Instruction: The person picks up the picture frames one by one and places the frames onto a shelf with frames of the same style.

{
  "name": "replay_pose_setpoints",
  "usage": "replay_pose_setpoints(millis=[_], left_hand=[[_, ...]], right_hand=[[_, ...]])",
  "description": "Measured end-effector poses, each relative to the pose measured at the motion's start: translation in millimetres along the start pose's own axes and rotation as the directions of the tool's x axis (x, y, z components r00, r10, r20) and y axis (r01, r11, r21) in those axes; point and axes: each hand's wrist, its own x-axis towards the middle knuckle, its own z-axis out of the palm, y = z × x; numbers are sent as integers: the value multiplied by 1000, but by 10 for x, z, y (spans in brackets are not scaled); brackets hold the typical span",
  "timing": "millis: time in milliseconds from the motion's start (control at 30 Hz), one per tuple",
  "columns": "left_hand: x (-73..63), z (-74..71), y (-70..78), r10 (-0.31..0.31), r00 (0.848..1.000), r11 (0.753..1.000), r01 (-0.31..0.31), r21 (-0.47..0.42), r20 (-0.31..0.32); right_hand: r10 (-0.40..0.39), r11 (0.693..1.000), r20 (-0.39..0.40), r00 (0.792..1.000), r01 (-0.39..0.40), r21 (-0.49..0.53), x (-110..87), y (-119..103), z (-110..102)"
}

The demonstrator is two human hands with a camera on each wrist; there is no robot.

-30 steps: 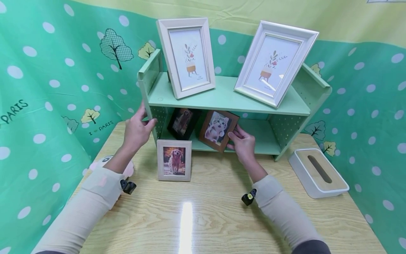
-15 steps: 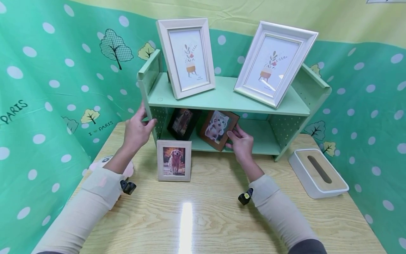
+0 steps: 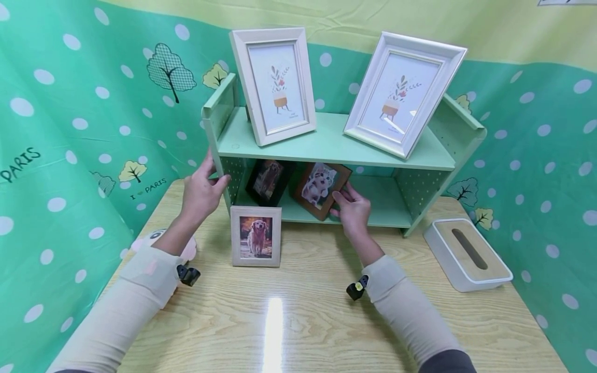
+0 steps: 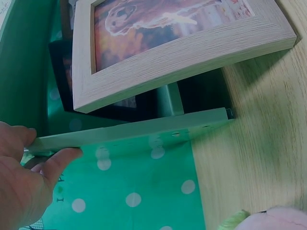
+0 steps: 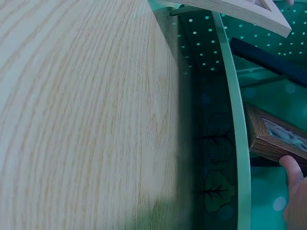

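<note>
My left hand point(image 3: 201, 191) grips the left side panel of a green two-tier shelf point(image 3: 336, 135). In the left wrist view, thumb and fingers lie on both faces of that panel point(image 4: 144, 125). My right hand point(image 3: 355, 210) pinches the right edge of a brown photo frame point(image 3: 321, 189) with a kitten picture. That frame leans tilted in the lower compartment, its lower corner near the front edge. Beside it on the left, a black photo frame point(image 3: 268, 181) sits tilted and partly shaded. A pale wooden frame point(image 3: 256, 235) with a dog picture stands in front of the shelf.
Two white frames with plant prints, a left one point(image 3: 281, 85) and a right one point(image 3: 406, 93), stand on the top tier. A tissue box point(image 3: 468, 254) is on the table's right. A pink and white plush point(image 3: 188, 249) is partly behind my left forearm.
My right hand and forearm have shifted slightly left, and the brown photo frame has turned a little with them. My left hand stays on the panel.
</note>
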Motion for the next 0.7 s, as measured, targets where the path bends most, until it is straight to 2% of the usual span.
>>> replay_pose_setpoints(millis=[700], left_hand=[[30, 15, -16, 10, 1000, 1000, -10, -9, -9]], right_hand=[[-15, 999, -38, 999, 13, -35, 6, 44, 82]])
